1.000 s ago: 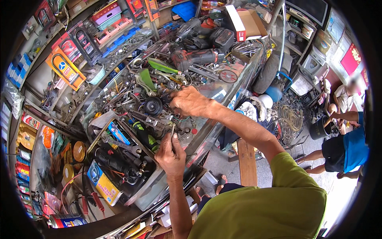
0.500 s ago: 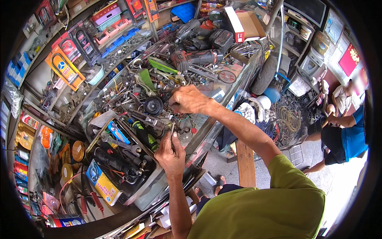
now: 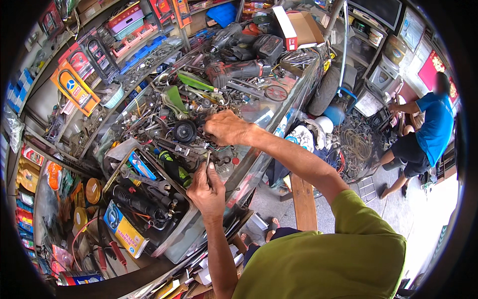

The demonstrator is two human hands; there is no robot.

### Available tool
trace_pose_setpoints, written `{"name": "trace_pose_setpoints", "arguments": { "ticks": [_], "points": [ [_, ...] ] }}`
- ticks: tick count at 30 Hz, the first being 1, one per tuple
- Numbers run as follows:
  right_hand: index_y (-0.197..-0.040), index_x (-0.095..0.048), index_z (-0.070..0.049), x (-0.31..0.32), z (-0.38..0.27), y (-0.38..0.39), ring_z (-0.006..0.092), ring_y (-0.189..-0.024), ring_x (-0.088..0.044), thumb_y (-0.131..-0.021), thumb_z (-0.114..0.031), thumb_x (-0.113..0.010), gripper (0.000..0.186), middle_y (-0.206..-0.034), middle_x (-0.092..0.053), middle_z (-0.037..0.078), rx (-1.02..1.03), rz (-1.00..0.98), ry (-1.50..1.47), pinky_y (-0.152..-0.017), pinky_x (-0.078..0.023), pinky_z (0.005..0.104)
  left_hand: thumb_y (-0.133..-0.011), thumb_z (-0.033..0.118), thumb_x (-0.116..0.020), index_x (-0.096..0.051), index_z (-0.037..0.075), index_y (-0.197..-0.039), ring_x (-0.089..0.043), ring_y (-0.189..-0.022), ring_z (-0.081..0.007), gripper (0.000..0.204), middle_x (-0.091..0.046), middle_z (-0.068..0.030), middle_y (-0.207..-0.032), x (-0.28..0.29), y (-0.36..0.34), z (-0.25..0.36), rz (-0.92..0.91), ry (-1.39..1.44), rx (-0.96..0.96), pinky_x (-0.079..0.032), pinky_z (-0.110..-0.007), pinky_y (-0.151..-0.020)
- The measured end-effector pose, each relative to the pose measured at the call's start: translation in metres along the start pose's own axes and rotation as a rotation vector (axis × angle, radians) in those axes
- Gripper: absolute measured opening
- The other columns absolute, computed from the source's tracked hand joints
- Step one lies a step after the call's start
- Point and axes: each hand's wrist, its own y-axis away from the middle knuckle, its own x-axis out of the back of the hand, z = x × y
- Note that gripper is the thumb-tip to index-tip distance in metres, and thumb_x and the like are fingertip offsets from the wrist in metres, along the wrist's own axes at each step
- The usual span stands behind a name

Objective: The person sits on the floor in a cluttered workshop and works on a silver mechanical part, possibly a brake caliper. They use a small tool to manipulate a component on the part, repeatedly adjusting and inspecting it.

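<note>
My left hand (image 3: 209, 192) pinches a thin metal piece (image 3: 207, 157) between thumb and fingers, held upright at the near edge of a cluttered glass-topped counter. Further up, my right hand (image 3: 230, 128) is closed over the pile of small parts, its fingertips turned down; whatever they grip is hidden. Just left of the right hand lies a black round wheel (image 3: 185, 131). Beside the left hand are a green-and-black tool (image 3: 174, 167) and a dark tray (image 3: 167, 244) of tools, with an open-ended wrench (image 3: 149, 181) across it.
A red-and-black power tool (image 3: 238, 72) and an open cardboard box (image 3: 306, 32) sit at the counter's far end. At left are crowded shelves and a yellow-and-blue box (image 3: 124, 229). A wooden bench (image 3: 302, 204) stands right; beyond it a person in blue (image 3: 435, 129) stands by coiled wire (image 3: 357, 144).
The whole view has shifted slightly. Both my hands keep nearly the same places and grips. At the right, the person in blue has moved further into view, covering the seated person behind.
</note>
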Motion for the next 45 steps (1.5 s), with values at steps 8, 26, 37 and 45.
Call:
{"name": "trace_pose_setpoints", "arguments": {
  "ticks": [8,26,37,45],
  "points": [
    [-0.093,-0.068,-0.001,0.03,0.003,0.029,0.0106,-0.057,-0.057,-0.08,-0.014,-0.069,0.018,-0.078,-0.07,0.011,-0.489,-0.049,-1.599,-0.047,-0.04,0.0242,-0.088,0.004,-0.063,-0.065,-0.007,-0.097,-0.066,-0.07,-0.0352,0.015,-0.067,-0.0216,-0.084,0.001,0.0,-0.001,0.015,-0.004,0.031,-0.051,-0.038,-0.064],
    [-0.092,-0.06,0.0,0.027,-0.035,0.042,0.0035,-0.044,-0.031,-0.088,-0.032,-0.062,0.032,-0.069,-0.049,0.001,-0.804,-0.11,-1.994,-0.032,-0.02,0.0195,-0.088,0.005,-0.063,-0.065,-0.004,-0.103,-0.065,-0.069,-0.0368,0.018,-0.067,-0.0204,-0.085,0.001,0.0,-0.002,0.006,0.005,-0.011,-0.05,-0.041,-0.058],
    [-0.085,-0.068,0.004,0.018,-0.054,0.049,0.0081,-0.07,-0.051,-0.09,-0.024,-0.069,0.029,-0.072,-0.061,0.002,-0.339,0.118,-1.264,-0.063,-0.043,0.0291,-0.088,0.006,-0.061,-0.062,-0.001,-0.102,-0.063,-0.073,-0.0374,0.016,-0.064,-0.0185,-0.086,0.002,0.0,0.005,0.002,0.061,0.105,-0.049,-0.043,-0.062],
    [-0.097,-0.066,0.004,0.026,-0.053,0.053,0.0113,-0.083,-0.055,-0.093,-0.02,-0.064,0.024,-0.083,-0.064,0.007,-0.219,0.106,-1.176,-0.075,-0.046,0.0314,-0.09,0.009,-0.061,-0.061,-0.002,-0.097,-0.06,-0.072,-0.0372,0.013,-0.06,-0.0186,-0.086,0.004,-0.001,0.005,-0.031,0.111,0.083,-0.047,-0.043,-0.063]
  ]
}}
